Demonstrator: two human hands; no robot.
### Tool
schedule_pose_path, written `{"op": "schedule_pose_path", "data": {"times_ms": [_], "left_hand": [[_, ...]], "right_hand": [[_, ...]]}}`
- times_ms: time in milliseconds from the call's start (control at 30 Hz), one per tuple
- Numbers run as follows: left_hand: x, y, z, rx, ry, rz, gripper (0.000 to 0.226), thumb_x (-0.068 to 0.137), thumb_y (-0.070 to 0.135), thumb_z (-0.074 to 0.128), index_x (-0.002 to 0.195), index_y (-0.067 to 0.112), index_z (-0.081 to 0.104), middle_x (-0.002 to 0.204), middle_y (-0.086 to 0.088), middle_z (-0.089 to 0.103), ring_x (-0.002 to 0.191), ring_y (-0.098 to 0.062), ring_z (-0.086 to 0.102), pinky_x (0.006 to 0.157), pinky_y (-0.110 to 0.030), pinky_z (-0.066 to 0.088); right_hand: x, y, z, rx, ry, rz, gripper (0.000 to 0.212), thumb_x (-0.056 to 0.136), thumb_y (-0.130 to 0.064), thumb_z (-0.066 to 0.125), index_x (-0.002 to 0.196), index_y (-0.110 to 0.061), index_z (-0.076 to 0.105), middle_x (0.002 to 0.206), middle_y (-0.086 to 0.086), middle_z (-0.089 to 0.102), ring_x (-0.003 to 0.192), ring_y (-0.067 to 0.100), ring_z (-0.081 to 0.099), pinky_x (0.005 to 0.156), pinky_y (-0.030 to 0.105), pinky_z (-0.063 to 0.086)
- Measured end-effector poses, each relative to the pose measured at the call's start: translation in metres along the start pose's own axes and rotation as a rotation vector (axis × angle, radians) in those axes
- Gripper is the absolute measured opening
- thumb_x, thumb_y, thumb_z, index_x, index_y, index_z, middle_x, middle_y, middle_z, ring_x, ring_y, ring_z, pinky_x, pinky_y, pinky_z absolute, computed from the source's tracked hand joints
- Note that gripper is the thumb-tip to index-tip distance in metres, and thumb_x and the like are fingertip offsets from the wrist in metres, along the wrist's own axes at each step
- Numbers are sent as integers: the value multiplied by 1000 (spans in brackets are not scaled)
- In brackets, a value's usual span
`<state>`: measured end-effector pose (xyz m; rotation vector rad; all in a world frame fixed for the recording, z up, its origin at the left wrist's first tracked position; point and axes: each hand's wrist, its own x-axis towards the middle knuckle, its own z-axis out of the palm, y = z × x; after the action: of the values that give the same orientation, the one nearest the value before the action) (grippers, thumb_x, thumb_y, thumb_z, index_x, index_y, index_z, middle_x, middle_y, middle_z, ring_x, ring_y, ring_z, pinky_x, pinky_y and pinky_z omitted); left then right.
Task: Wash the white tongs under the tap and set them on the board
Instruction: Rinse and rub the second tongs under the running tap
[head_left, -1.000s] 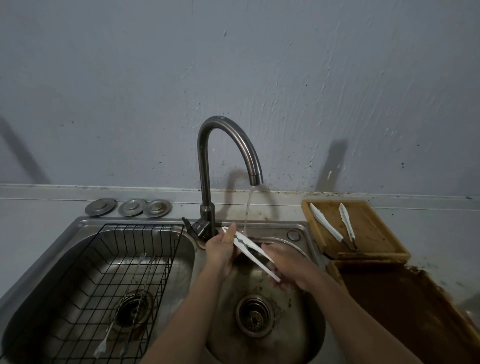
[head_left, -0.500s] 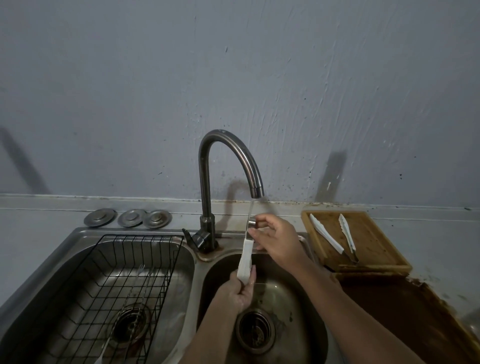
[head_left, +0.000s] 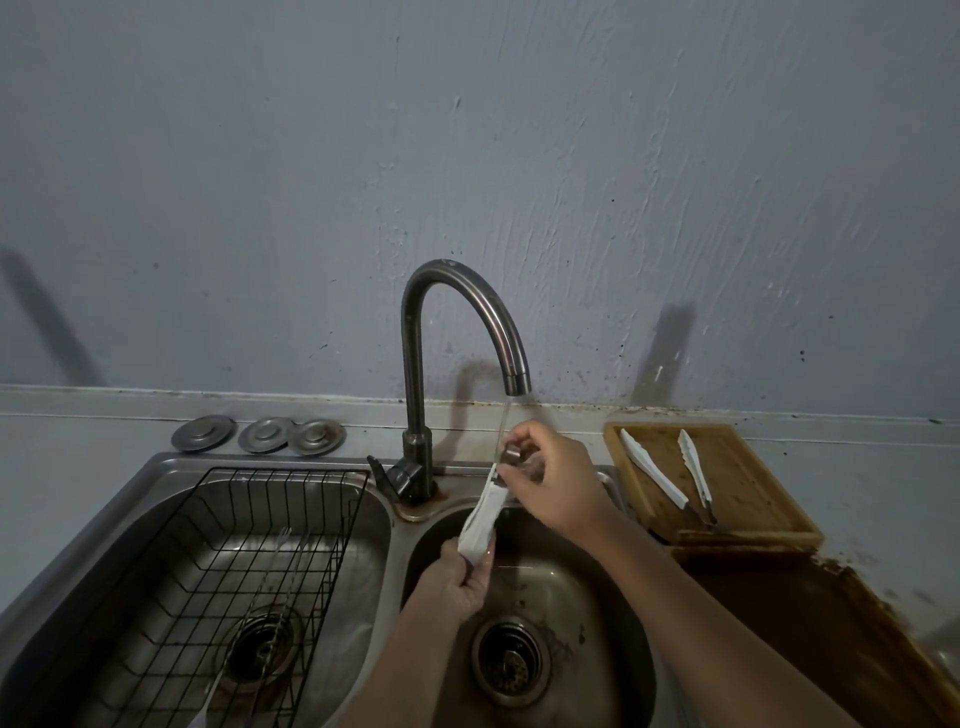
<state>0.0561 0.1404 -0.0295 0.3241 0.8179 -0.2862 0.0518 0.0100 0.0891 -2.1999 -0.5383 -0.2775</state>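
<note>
The white tongs are held steeply tilted over the right basin of the sink, under the thin stream from the tap; the left hand is closed around their lower end and the right hand pinches their upper end, hiding it. Two more tongs lie on the wooden board on the desk, right of the sink. Utensils under the wire rack in the left basin are hard to make out.

White tongs in both hands, under tap
</note>
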Motion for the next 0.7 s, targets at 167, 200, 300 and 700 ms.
{"op": "schedule_pose_path", "data": {"times_ms": [167,200,300,700], "left_hand": [[-3,27,-3,406,55,240,30,94,15,50,116,-5,55,85,-20,60,59,-26,63,32,-22,48],[-5,31,-1,458,58,264,29,95,16,50,115,-4,54,88,-20,61,59,-25,64,32,-22,48],[-13,39,3,580,61,274,27,97,14,46,116,-3,51,93,-24,60,71,-29,61,33,-27,51],[-22,70,4,1261,292,924,39,97,26,41,109,-9,53,103,-22,61,104,-40,59,84,-39,49]], "right_hand": [[-8,2,2,-823,-302,-313,32,94,-32,38,116,-15,53,113,4,61,104,21,52,92,36,39],[-10,3,10,-924,-349,-289,40,95,-41,33,118,-13,52,114,8,61,104,24,54,88,38,39],[-12,9,35,-1043,-421,-147,54,94,-53,31,116,-9,52,111,11,63,96,28,60,70,36,40],[-16,22,48,189,-317,672,50,100,-40,21,84,-8,55,72,9,55,55,17,49,54,31,46]]}}
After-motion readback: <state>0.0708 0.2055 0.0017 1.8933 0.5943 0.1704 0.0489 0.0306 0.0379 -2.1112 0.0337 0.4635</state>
